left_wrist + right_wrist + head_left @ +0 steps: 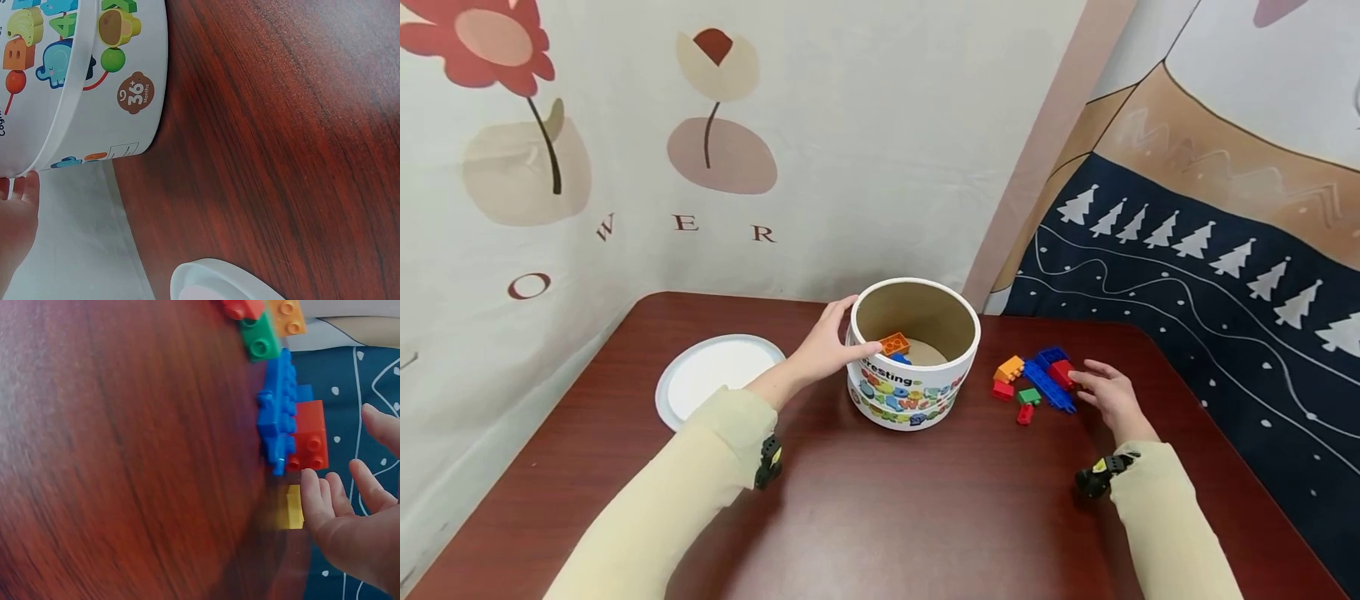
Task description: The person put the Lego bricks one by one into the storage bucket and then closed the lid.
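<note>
A white round bucket (904,398) with colourful toy prints stands at the middle back of the table. My left hand (820,354) holds its left rim, the thumb lying over the edge and the fingers along the outer side. Inside the bucket lie an orange building block (894,344) and a blue piece (900,359). On the right, my right hand (1111,400) reaches over loose blocks with its fingers spread. Its fingertips are close to a red block (310,434) on a long blue block (1047,385); contact is unclear. A yellow block (294,507) lies beneath the fingers.
A white round lid (718,375) lies on the table (917,517) left of the bucket. Orange (1009,369), green (1028,397) and small red blocks (1025,414) lie between the bucket and my right hand. Printed cloths hang behind the table and along its right side.
</note>
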The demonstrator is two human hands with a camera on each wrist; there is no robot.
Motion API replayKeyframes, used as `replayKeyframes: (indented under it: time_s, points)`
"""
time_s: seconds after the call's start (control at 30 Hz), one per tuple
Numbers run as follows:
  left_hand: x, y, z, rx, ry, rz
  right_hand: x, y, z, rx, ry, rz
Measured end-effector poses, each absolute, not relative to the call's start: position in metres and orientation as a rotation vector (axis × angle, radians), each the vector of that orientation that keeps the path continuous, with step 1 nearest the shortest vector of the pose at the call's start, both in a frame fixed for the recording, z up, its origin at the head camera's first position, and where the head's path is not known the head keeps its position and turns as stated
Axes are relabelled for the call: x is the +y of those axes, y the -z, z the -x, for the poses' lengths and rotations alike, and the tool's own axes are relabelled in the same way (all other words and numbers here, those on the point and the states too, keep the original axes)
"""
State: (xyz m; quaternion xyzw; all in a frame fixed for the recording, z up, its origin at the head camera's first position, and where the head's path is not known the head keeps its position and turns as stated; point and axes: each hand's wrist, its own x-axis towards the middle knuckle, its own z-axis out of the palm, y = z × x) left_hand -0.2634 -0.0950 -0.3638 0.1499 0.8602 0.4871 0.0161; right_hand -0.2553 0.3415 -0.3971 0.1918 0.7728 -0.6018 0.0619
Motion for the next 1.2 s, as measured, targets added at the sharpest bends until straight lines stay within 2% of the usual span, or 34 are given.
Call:
replayKeyframes:
  time_s: [0.4,0.8,1.2]
  points:
    - [-0.093,0.364,0.264,2.669,-1.534,-0.469,0.335,0.406,0.260,2.328,1.759,-0.670]
    - [-0.094,0.363,0.260,2.665,-1.537,-0.452,0.334,0.413,0.260,2.413,1.677,-0.643]
    - [-0.094,0.364,0.260,2.677,-1.525,-0.454,0.341,0.398,0.254,2.343,1.837,-0.651]
